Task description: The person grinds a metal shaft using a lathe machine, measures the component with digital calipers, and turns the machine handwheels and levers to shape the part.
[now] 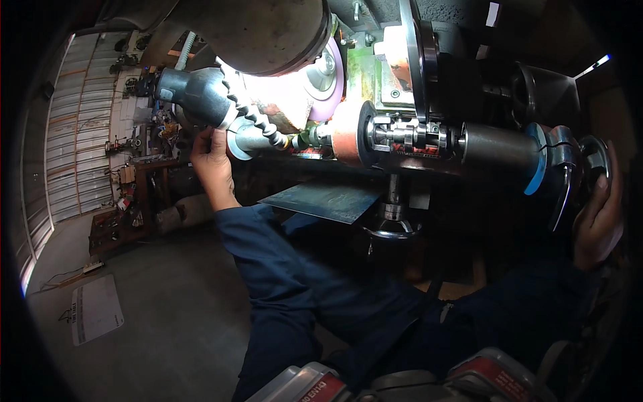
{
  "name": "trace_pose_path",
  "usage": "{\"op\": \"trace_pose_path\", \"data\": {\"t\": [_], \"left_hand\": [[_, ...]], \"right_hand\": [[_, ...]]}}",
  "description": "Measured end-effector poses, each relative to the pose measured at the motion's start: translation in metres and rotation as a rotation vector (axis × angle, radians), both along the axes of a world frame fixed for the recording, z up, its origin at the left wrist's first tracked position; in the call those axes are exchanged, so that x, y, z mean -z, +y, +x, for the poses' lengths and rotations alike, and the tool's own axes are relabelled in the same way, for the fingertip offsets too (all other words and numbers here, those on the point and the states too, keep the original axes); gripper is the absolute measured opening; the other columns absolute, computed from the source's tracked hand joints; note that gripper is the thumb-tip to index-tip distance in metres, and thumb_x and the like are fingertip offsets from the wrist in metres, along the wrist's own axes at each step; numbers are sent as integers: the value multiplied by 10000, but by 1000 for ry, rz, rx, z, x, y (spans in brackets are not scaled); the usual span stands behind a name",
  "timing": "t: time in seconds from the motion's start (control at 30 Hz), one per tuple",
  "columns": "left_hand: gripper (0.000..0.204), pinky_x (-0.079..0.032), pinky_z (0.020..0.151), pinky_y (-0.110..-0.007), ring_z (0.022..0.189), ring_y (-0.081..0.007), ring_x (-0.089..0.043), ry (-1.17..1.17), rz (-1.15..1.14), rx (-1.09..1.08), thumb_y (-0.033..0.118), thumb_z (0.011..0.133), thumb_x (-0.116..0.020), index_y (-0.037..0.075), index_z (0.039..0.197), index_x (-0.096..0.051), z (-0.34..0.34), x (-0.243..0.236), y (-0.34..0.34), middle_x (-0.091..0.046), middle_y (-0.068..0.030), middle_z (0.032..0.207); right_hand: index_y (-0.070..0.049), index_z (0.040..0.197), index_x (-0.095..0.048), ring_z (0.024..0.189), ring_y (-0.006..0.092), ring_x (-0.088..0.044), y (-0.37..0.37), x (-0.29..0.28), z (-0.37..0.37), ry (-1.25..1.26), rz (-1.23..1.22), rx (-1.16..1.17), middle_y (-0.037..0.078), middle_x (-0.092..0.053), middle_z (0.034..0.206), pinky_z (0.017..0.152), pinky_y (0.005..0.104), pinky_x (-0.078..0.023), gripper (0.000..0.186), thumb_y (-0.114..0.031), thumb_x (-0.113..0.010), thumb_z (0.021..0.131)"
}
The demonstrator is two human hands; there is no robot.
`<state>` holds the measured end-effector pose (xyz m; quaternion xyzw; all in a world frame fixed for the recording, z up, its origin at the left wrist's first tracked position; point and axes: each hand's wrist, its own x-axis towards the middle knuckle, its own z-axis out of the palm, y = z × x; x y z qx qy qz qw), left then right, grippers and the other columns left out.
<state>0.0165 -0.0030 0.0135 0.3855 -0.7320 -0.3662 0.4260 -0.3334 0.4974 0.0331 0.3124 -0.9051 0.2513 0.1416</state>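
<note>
At the left end of the machine my left hand [213, 164] has its fingers closed at the lower rim of a grey lamp head [191, 97]. Right beside it is a grey flanged round part [251, 139]; I cannot tell which of the two the fingers grip. My right hand [601, 224] is curled round the metal handwheel [595, 159] at the machine's right end, thumb on the near side. Between the hands, a small crankshaft-like metal part [408, 132] sits in line with an orange-red round head [348, 134] and a grey cylinder [495, 144].
Behind the spindle stands a pale purple grinding wheel [333, 80], brightly lit. A segmented coolant hose [251, 110] bends down in front. Below are a flat metal plate [325, 199] and a second handwheel [392, 231]. A lever [564, 197] hangs near my right hand.
</note>
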Motion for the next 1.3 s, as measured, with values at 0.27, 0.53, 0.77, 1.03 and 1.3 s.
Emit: {"op": "trace_pose_path", "data": {"t": [0.27, 0.53, 0.77, 1.03, 1.3], "left_hand": [[317, -454, 901, -296, 937, -131, -588, 26, -4, 43, 234, 871, -759, -21, 1035, -667, 2, 4, 1, -676, -53, 998], [314, -455, 888, -282, 922, -126, -605, -22, -47, -43, 225, 850, -779, -26, 1015, -689, -1, -5, 9, -699, -72, 979], [304, -468, 849, -271, 869, -117, -615, -51, -65, -34, 219, 846, -781, -31, 995, -692, -13, -14, 16, -703, -67, 936], [254, -476, 820, -252, 830, -104, -619, -4, -66, -11, 188, 864, -761, -44, 940, -691, -16, -28, 31, -715, -65, 895], [262, -484, 804, -256, 826, -99, -617, -16, -83, -45, 188, 850, -774, -44, 943, -695, -14, -19, 24, -713, -62, 886]], "right_hand": [[-17, 1308, -562, 1219, 251, -561, 5, -9, -51, -249, 149, -94, 152, -621, 1262, 1031, 339, -404, 368, -218, -399, 1046], [13, 1091, -620, 1038, 206, -604, -10, -7, -88, -385, 213, -128, 116, -661, 1043, 931, 309, -439, 251, -165, -470, 997], [-7, 883, -639, 721, 119, -553, -35, -15, -137, -1011, 225, -132, 86, -611, 892, 551, 286, -427, 269, -263, -556, 863], [3, 797, -628, 664, 131, -540, -36, -2, -135, -913, 330, -251, 85, -588, 813, 519, 300, -421, 302, -270, -542, 894], [56, 1038, -631, 930, 238, -637, -10, -19, -80, -304, 239, -248, 151, -672, 968, 848, 321, -471, 260, -148, -481, 983]]}}
